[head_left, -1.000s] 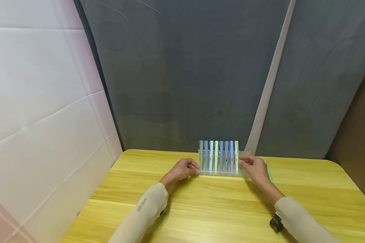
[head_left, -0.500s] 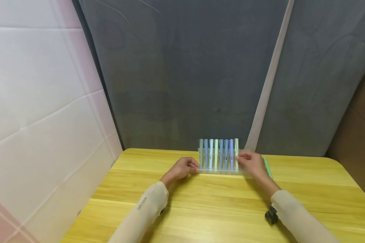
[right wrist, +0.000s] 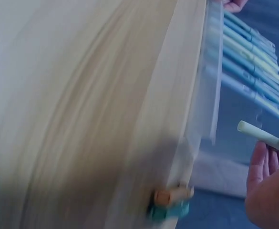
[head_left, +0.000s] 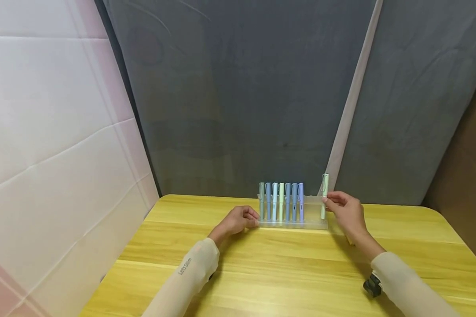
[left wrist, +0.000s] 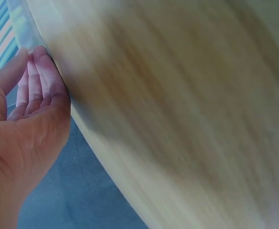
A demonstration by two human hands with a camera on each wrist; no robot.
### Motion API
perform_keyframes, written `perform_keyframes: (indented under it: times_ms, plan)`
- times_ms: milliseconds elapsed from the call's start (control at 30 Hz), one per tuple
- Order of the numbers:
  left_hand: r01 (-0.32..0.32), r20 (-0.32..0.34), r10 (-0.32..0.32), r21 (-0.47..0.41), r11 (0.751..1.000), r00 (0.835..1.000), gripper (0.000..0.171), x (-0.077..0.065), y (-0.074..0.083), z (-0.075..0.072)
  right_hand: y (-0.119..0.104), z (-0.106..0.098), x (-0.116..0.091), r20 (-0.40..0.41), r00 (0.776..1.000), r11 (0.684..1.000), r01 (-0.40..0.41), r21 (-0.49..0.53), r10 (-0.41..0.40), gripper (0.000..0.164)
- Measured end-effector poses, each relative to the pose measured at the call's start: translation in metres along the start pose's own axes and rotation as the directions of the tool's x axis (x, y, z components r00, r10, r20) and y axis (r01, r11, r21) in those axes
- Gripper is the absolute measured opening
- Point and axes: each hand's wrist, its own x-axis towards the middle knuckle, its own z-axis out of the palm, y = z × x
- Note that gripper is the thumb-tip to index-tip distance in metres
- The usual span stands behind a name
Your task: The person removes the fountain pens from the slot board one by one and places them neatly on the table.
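A clear plastic pen rack stands near the table's far edge, with several upright capped pens in green, blue, pale yellow and purple. My left hand pinches the rack's left end; in the left wrist view its thumb and fingertips meet at the clear corner. My right hand pinches a pale green pen between thumb and fingers at the rack's right end. This pen is upright and higher than the others. In the right wrist view, its lower end is apart from the rack.
Orange and green objects lie on the table beside my right hand, blurred in the right wrist view. A small yellowish end shows under my right wrist. A grey curtain hangs behind the wooden table.
My right hand has taken the pale green pen up from beside the purple one and moved it right, to the rack's end. The left hand stays at the rack's left end.
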Motion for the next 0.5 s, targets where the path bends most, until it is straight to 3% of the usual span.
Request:
perform_keyframes:
  times_ms: [500]
  plan:
    - [-0.017,0.001,0.017,-0.004,1.0,1.0,0.014,-0.001,-0.001,0.0,0.031,-0.061,-0.007,-0.04,0.999,0.975,-0.036,-0.22,0.027,0.034]
